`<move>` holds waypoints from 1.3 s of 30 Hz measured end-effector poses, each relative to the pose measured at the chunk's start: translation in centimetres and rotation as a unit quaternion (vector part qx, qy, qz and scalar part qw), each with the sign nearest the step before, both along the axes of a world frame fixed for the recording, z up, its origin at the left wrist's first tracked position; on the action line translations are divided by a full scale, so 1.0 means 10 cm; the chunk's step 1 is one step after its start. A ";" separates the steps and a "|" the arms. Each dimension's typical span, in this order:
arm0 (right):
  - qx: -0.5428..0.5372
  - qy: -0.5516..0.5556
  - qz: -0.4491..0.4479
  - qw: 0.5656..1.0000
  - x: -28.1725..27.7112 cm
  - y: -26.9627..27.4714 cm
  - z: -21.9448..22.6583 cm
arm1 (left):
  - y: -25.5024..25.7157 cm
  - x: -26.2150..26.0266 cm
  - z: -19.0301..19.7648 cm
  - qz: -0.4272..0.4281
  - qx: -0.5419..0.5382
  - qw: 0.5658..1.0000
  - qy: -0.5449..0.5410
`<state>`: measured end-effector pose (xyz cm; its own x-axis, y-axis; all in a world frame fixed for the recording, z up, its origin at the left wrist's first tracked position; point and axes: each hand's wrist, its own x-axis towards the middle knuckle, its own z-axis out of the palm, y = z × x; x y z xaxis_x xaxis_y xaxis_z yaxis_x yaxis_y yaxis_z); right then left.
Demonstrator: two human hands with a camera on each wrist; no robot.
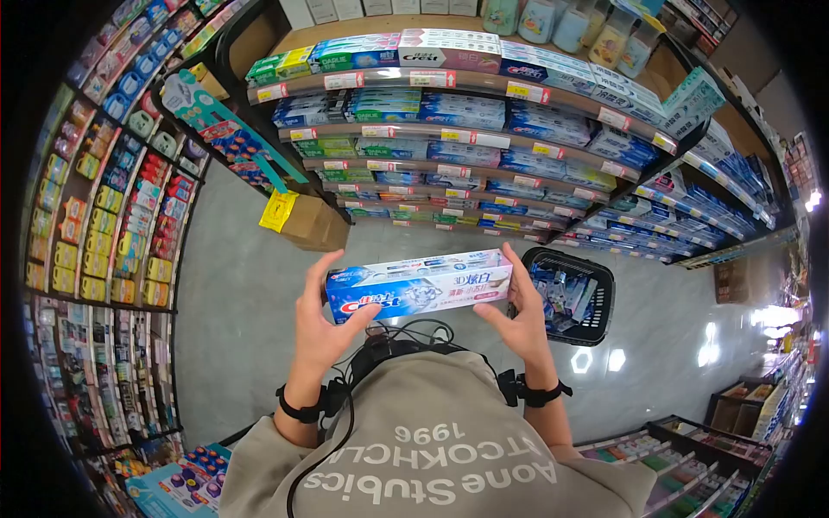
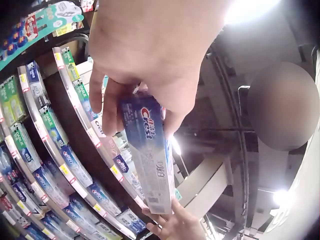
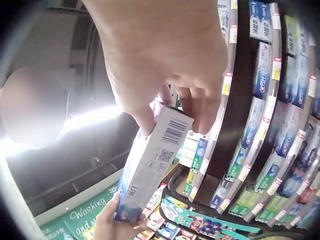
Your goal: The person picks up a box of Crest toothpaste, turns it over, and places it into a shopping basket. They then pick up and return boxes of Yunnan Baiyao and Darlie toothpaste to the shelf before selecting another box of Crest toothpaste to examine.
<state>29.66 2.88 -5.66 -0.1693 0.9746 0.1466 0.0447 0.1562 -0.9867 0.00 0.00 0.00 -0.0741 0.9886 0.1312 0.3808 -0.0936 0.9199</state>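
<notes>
A long blue and white Crest toothpaste box [image 1: 419, 285] is held level in front of the body, front panel facing up. My left hand [image 1: 321, 324] grips its left end, thumb on the front and fingers behind. At the other end my right hand [image 1: 522, 319] pinches the box the same way. In the left wrist view the left hand [image 2: 150, 65] grips the blue end of the box [image 2: 147, 155]. The right wrist view has the right hand [image 3: 165, 70] around the end beside a barcode on the box [image 3: 155, 155].
Shelves of toothpaste boxes [image 1: 466, 108] stand ahead. A black basket [image 1: 604, 302] with packages sits on the floor at the right. A brown carton [image 1: 318, 223] stands at the shelf's left end, and another stocked shelf [image 1: 108, 198] runs along the left.
</notes>
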 end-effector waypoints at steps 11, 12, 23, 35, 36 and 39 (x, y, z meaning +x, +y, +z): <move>-0.046 -0.006 -0.014 0.999 0.10 -0.11 -0.11 | 0.02 -0.11 -0.16 -0.045 -0.124 0.969 -0.211; -0.042 -0.006 -0.015 0.999 0.10 -0.11 -0.12 | 0.01 -0.10 -0.16 -0.046 -0.110 0.965 -0.235; -0.124 0.051 0.018 0.991 0.11 -0.19 -0.15 | -0.03 -0.30 -0.21 -0.031 -0.143 0.970 -0.194; -0.200 0.017 0.025 0.979 0.15 -0.17 -0.06 | -0.08 -0.29 -0.28 -0.006 -0.225 0.963 -0.146; -0.192 0.026 0.016 0.981 0.15 -0.18 -0.06 | -0.09 -0.29 -0.29 -0.013 -0.221 0.963 -0.152; -0.148 0.046 -0.020 0.988 0.10 -0.24 -0.07 | -0.09 -0.26 -0.32 -0.037 -0.201 0.964 -0.172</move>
<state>30.64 0.50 -6.32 -0.1292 0.9827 -0.1326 -0.0475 -0.1397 -0.9891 -2.60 -0.85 -3.19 0.0269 0.9588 -0.2829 0.0529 0.2812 0.9582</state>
